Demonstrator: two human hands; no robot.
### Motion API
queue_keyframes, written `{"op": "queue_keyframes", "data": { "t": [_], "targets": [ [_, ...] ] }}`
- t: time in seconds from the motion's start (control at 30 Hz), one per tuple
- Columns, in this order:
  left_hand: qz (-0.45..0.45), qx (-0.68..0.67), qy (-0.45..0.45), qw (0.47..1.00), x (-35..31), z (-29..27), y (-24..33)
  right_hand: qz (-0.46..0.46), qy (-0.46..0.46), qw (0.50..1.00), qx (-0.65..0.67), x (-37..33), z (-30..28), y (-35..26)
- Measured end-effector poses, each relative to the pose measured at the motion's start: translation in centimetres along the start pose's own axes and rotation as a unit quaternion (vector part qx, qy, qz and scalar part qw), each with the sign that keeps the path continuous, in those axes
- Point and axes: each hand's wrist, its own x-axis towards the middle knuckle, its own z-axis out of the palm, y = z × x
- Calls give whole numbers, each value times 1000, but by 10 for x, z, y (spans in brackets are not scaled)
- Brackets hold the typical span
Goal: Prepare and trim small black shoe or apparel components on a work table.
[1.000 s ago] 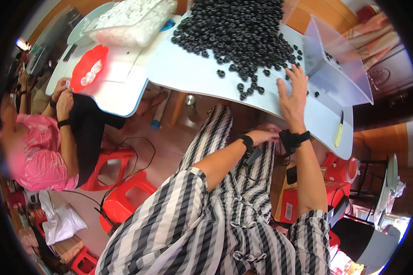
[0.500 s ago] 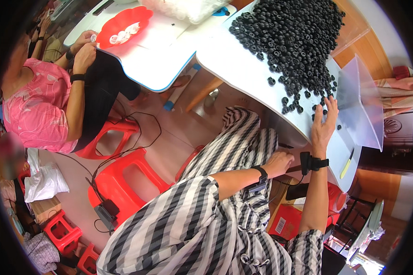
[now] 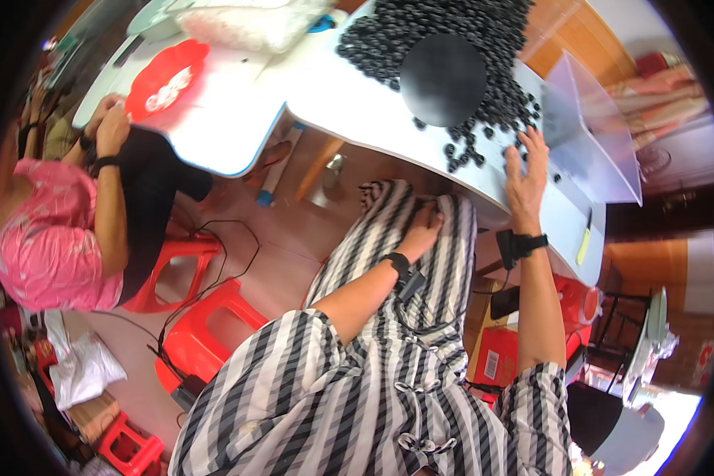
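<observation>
My right hand (image 3: 526, 181) is over the near edge of the white table (image 3: 357, 127), palm turned inward and fingers apart, holding nothing. Just beyond its fingertips lie loose small black ring-shaped parts (image 3: 470, 151). They spread out from a big heap of the same parts (image 3: 389, 40). A blurred dark round patch (image 3: 443, 79) hides the middle of the heap. My left hand (image 3: 422, 232) rests on my striped trousers near the knees, fingers loosely bent and apart, with nothing seen in it. Both wrists wear black bands with small devices.
A clear plastic bin (image 3: 583, 135) lies tipped beside the heap. A yellow-handled knife (image 3: 584, 244) is on the table's right end. At the left, a co-worker in pink (image 3: 63, 238) sits by a red bowl (image 3: 163, 79) of white pieces. Red stools (image 3: 206, 333) and cables are on the floor.
My left hand has moved left and forward from the table's edge onto my knees. My right hand stays by the loose black parts, while the whole view has shifted.
</observation>
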Motion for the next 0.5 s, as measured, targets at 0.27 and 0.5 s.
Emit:
{"op": "queue_keyframes", "data": {
  "t": [0.27, 0.5],
  "targets": [
    [-247, -169, -55, 953, 16, -8, -30, -6, 46, 999, 9, -8, -2, 19],
    [-363, -196, -12, 911, 55, -58, -176, -10, 51, 997, 63, 10, 7, -19]
  ]
}}
